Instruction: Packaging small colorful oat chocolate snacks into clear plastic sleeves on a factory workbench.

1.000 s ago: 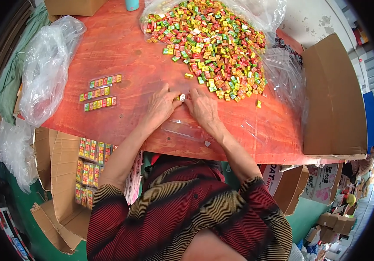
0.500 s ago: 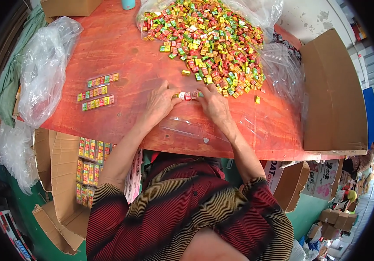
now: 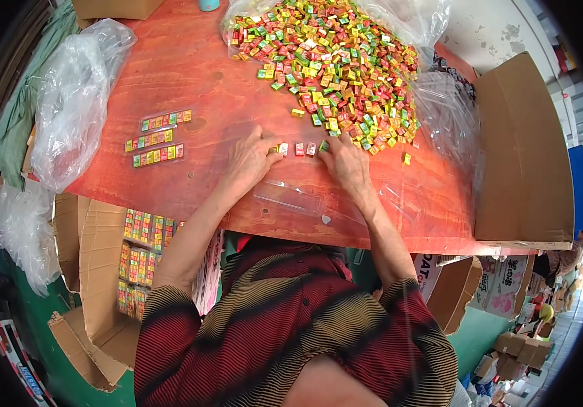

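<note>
Several tiny carton-like boxes stand in a short row on the red table, two of them, a red-and-white box [image 3: 299, 149] and a pinkish box [image 3: 310, 149], free between my hands. At the row's left end my left hand [image 3: 252, 157] has its thumb and fingers closed at a yellow-and-white box [image 3: 283, 148]. My right hand [image 3: 348, 165] pinches a green box [image 3: 323, 146] at the right end, its fingers partly hiding it. Just nearer to me lies a clear plastic tray [image 3: 286, 196]. Beyond the hands spreads a big heap of similar colourful boxes [image 3: 335, 68].
Three clear trays filled with boxes [image 3: 159, 155] lie on the left. Clear plastic bags [image 3: 71, 102] hang over the left edge. An upright cardboard box [image 3: 523, 152] stands at the right. Below the table, an open carton [image 3: 105, 271] holds filled packs [image 3: 137, 264].
My hands have drawn slightly apart, the right one farther right with the green box. Gaps have opened between the end boxes and the two middle ones. The view has shifted a little.
</note>
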`<state>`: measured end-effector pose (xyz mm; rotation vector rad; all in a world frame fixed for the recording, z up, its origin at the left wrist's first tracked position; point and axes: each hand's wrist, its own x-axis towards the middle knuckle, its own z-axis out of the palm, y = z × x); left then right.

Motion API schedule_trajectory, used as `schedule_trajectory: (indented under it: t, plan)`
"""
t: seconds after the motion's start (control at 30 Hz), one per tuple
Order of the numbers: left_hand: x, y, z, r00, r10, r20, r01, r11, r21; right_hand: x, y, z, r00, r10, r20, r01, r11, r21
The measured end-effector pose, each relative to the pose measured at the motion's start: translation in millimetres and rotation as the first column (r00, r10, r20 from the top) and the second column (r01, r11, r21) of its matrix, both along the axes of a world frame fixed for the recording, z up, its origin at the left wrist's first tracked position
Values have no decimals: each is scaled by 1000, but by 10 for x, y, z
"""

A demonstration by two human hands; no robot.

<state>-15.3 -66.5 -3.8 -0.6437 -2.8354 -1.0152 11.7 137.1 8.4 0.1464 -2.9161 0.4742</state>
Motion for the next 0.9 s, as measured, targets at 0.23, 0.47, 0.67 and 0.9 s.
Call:
schedule_trajectory:
  t: [0.23,0.47,0.67,0.9]
  plan:
    - [21,-141,56,999,37,-7,-37,998,-54,-76,-359,-41,953,247,-174,-264,961,-81]
    - [14,-134,46,1000,17,-1,-17,999,-42,-18,-231,-42,981,195,-25,-196,977,-85]
    - [27,33,3,1000,-27,-9,27,1000,-15,-41,-213,-75,959,280,42,-266,942,-205]
    - [-36,79,-33,992,-129,-9,129,987,93,3,-44,-85,945,328,-3,-320,919,-229]
